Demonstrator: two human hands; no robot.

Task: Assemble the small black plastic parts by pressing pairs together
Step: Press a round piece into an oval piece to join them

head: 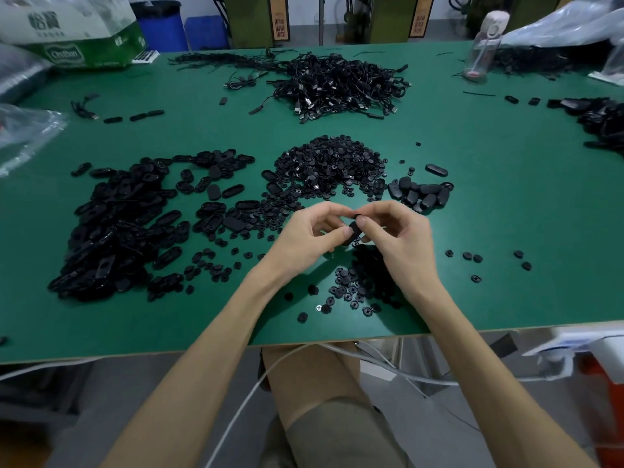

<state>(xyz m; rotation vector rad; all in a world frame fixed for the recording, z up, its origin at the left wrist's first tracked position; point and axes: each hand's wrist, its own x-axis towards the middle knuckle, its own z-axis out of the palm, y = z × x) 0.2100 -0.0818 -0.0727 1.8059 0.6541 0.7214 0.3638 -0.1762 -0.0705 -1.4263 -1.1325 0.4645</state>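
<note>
My left hand (312,236) and my right hand (396,239) meet above the green table (489,197), both pinching a small black plastic part (353,228) between thumbs and fingertips. Its shape is mostly hidden by my fingers. A heap of black oval shells (114,231) lies to the left. A mound of small round black pieces (331,167) sits just beyond my hands. More round pieces (358,285) are scattered under my right wrist. A small cluster of closed oval parts (420,192) rests to the right of the mound.
A tangle of black cables (337,84) fills the table's far middle. Another dark pile (604,123) lies at the right edge. A clear water bottle (483,45) stands at the back right, a green-and-white carton (77,32) at the back left, plastic bags (27,133) at left.
</note>
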